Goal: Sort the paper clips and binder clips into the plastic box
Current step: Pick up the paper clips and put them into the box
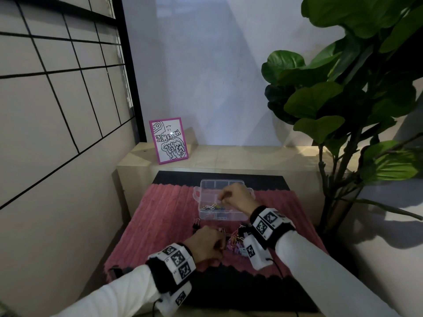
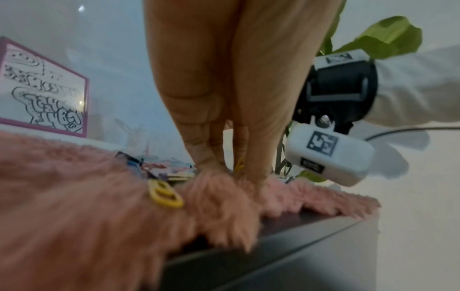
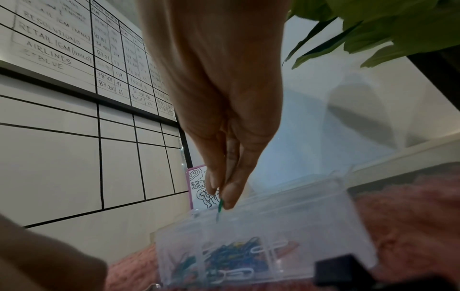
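Near edge of the surface: left hand [image 1: 207,244] down on the pink mat [image 1: 160,216], fingertips pinching something yellow from the loose clips [image 1: 233,240]. Further back, right hand [image 1: 238,197] pinches a green paper clip [image 3: 220,206] above the plastic box [image 1: 206,193] — line up over the matching compartment, then release low.

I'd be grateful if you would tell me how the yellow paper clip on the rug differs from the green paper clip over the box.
The yellow paper clip lies flat on the pink rug, untouched; the green paper clip hangs upright, pinched by the right hand.
The yellow one is outside the plastic box; the green one is above it.
The yellow one shows whole; the green one is partly hidden by fingertips.
Both are coloured paper clips not yet in the box.
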`<act>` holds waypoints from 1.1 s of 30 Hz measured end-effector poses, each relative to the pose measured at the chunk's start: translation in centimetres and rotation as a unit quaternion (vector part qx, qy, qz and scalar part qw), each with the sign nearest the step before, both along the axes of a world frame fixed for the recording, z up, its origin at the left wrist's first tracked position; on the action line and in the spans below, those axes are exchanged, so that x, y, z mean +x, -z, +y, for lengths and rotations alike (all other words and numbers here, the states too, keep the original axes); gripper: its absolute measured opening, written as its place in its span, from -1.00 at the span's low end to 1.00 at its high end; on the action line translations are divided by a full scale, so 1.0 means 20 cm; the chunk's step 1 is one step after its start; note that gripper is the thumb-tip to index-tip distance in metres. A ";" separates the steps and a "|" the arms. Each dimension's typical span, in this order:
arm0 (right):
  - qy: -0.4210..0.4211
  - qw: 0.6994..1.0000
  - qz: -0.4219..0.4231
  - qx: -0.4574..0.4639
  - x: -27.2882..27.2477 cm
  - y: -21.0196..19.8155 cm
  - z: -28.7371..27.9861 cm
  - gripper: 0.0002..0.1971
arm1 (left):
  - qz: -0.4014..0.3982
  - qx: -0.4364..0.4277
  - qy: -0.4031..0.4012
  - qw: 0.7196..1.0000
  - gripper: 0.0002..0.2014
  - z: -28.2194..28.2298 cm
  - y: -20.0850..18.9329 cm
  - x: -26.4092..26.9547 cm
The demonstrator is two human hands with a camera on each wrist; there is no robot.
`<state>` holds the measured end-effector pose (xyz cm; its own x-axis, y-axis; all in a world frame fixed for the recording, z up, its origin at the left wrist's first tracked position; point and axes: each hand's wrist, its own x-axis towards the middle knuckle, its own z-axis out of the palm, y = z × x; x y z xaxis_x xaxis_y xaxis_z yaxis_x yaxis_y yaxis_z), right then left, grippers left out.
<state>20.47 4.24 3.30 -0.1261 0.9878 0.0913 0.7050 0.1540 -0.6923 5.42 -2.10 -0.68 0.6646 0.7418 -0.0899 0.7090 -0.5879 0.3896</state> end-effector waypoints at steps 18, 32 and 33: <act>-0.197 0.928 -0.316 -0.022 0.10 0.13 -0.28 -0.64 | -0.106 -0.047 -0.018 0.993 -0.86 0.00 -0.05 -0.03; -0.112 0.993 0.019 -0.040 0.21 0.06 -0.28 -0.77 | -0.294 -0.267 -0.114 0.911 -0.80 0.23 -0.22 -0.24; -0.110 0.993 0.020 -0.038 0.21 0.05 -0.28 -0.81 | -0.286 -0.272 -0.110 0.912 -0.79 0.23 -0.21 -0.23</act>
